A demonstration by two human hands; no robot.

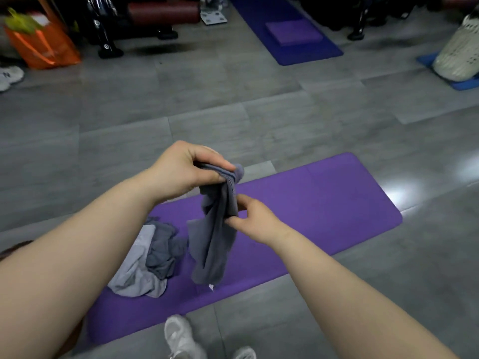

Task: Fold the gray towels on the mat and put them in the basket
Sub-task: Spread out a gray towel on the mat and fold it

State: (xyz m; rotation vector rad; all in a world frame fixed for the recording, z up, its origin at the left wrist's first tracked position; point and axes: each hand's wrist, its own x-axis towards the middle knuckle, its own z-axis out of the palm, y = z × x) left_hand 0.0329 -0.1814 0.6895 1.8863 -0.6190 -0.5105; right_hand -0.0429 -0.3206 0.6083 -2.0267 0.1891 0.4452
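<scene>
Left hand [186,169] grips gray towel [215,244] by top, letting it hang above purple mat [324,203]; right hand [256,221] pinches edge, likely seeking corner to spread it.

The single head-worn view looks forward and down, close over the long purple foam mat [311,203], which stretches toward 2 o'clock.
</scene>
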